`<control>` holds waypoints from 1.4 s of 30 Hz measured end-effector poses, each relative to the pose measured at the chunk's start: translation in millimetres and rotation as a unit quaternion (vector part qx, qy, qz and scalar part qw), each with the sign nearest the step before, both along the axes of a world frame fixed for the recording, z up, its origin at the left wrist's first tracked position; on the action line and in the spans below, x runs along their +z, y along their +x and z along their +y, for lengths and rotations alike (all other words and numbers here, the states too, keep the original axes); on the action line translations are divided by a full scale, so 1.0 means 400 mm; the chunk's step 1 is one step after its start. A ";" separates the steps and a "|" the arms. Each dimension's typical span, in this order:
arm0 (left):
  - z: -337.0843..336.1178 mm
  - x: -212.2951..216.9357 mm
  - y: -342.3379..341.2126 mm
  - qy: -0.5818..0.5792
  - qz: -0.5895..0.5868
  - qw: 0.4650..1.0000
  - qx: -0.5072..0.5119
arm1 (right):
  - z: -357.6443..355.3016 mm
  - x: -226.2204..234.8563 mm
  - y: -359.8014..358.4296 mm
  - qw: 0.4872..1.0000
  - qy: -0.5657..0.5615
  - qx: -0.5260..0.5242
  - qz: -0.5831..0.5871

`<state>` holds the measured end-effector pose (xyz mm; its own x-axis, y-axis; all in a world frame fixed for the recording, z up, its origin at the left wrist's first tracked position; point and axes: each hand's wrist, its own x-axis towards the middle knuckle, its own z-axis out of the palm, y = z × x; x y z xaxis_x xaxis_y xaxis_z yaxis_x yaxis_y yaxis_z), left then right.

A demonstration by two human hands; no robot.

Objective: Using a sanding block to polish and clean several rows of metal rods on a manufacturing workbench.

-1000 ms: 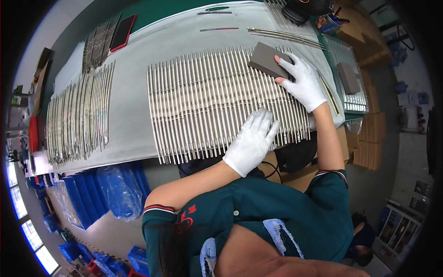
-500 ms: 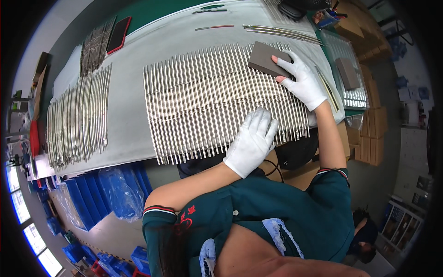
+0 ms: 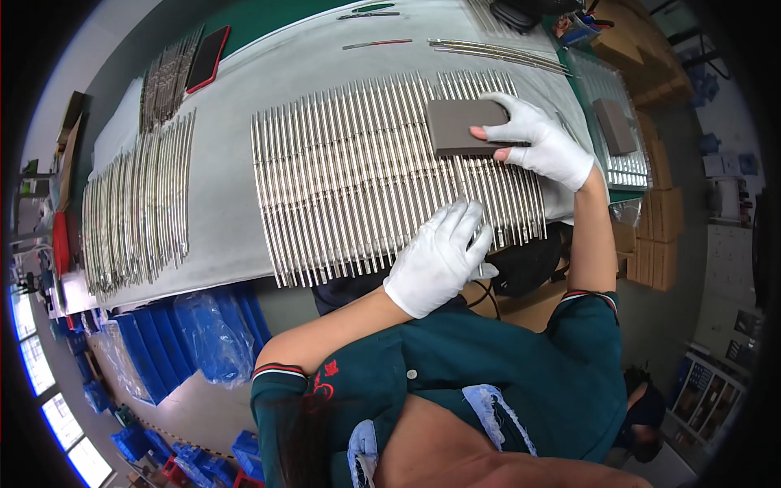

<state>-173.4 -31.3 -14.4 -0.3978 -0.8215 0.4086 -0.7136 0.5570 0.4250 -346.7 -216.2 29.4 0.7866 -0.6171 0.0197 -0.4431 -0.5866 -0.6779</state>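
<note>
Thin silvery metal rods (image 3: 350, 175) lie side by side in a wide row on the white-covered table. My right hand (image 3: 545, 146), in a white glove with bare thumb and fingertip showing, grips a grey-brown rectangular block (image 3: 455, 130) by its right end. The block rests across the upper part of the rods at the right of the row. My left hand (image 3: 435, 256), also gloved, is closed around the lower part of a metal rod (image 3: 460, 180) just below the block. That rod's near end sticks out past the table edge; the fingers hide its middle.
A second bundle of rods (image 3: 146, 207) lies at the left, with a red-edged phone (image 3: 208, 58) beyond it. A few loose rods (image 3: 496, 55) lie at the back. Another grey block (image 3: 613, 128) rests on a clear tray at the right. Blue bins (image 3: 175, 342) stand below the table.
The block has moved left and nearer, turning from slanted to nearly level. My left hand has closed on a rod and shifted slightly nearer; a gap shows in the row's far edge.
</note>
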 end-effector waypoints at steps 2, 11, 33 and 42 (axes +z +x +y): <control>-0.002 -0.003 0.001 0.014 -0.006 1.000 -0.004 | 0.027 0.001 0.066 0.989 -0.117 0.065 0.056; -0.009 -0.005 0.005 0.014 -0.002 1.000 -0.015 | -0.001 -0.003 0.055 0.996 -0.053 0.040 0.066; -0.010 -0.021 -0.006 0.033 -0.011 0.999 -0.006 | 0.037 -0.074 -0.065 0.919 0.031 -0.233 -0.315; -0.022 -0.018 -0.017 0.084 -0.102 0.991 0.023 | 0.023 -0.205 -0.057 0.836 0.167 -0.309 -0.421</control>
<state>-180.4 -40.3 -21.6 -0.4191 -0.8901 0.1793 -0.8165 0.4558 0.3543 -369.6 -207.0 -52.7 0.1096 -0.9824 0.1514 0.1249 -0.1375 -0.9826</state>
